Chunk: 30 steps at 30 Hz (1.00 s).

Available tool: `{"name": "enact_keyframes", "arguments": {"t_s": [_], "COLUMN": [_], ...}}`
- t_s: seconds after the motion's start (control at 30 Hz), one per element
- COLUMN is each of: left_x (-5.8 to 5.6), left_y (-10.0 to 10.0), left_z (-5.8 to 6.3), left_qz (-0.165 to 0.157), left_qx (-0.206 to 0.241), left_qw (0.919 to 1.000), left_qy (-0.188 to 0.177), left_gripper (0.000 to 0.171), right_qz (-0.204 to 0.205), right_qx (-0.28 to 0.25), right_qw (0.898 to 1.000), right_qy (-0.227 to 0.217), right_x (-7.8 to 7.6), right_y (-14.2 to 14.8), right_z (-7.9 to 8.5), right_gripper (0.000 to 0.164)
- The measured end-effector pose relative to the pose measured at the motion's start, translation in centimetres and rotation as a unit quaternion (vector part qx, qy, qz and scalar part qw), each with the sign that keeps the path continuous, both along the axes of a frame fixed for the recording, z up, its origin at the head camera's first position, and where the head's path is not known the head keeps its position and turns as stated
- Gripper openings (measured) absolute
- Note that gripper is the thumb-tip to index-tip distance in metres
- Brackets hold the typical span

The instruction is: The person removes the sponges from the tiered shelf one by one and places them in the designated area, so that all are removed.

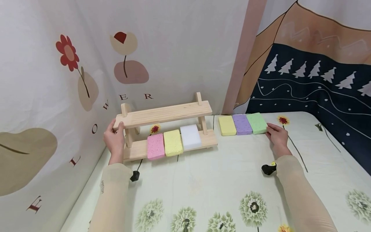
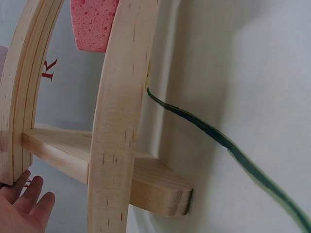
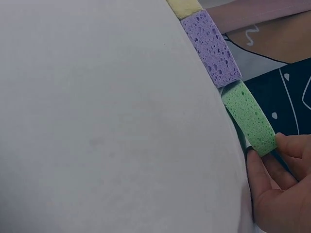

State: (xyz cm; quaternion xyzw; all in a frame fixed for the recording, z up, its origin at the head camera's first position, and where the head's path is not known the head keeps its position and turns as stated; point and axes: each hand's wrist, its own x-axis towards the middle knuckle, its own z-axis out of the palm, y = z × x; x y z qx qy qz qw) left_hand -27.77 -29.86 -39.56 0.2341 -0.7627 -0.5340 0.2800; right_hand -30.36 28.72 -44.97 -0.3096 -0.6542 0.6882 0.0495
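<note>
A small two-tier wooden shelf [image 1: 166, 113] stands at the back left. My left hand [image 1: 114, 141] grips the left end of its upper board, with the thumb over the front edge; in the left wrist view the fingers [image 2: 35, 194] reach that board's end. On the lower board a pink sponge [image 1: 156, 146], a yellow sponge [image 1: 173, 142] and a white sponge [image 1: 190, 137] lie side by side. My right hand [image 1: 278, 137] pinches the right end of a green sponge [image 1: 257, 123], tilted slightly up in the right wrist view [image 3: 250, 119].
Left of the green sponge, a purple sponge [image 1: 242, 124] and another yellow sponge [image 1: 227, 125] lie in a row on the flower-printed cloth [image 1: 200, 183]. Printed curtains [image 1: 185, 48] hang close behind the shelf and along the left side.
</note>
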Motion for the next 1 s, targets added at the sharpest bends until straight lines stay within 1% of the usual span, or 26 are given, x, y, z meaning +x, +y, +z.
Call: {"name": "enact_keyframes", "arguments": {"t_s": [0.17,0.43,0.57,0.8,1.0], "left_x": [0.04,0.17,0.16,0.12,0.09], "left_y": [-0.04,0.06,0.07,0.00,-0.10], "left_z": [-0.07,0.08,0.09,0.04,0.04], "left_qz": [-0.001,-0.002,-0.003,-0.004,-0.005], "left_qx": [-0.002,-0.005,-0.007,-0.008,-0.010], "left_qw": [1.0000,1.0000,1.0000,0.9999,0.9999], "left_qy": [0.000,-0.002,-0.004,-0.005,-0.005], "left_gripper": [0.053,0.053,0.053,0.053,0.053], "right_qz": [0.018,0.036,0.046,0.052,0.052], "right_qx": [0.039,0.087,0.116,0.185,0.230], "right_qw": [0.999,0.996,0.992,0.981,0.971], "right_qy": [-0.012,-0.006,-0.004,-0.017,-0.022], "right_x": [0.00,-0.03,-0.03,0.16,0.27], "right_y": [-0.11,-0.06,-0.06,-0.18,-0.41], "right_z": [0.00,-0.30,-0.42,-0.19,-0.03], "right_gripper": [0.042,0.044,0.044,0.041,0.039]}}
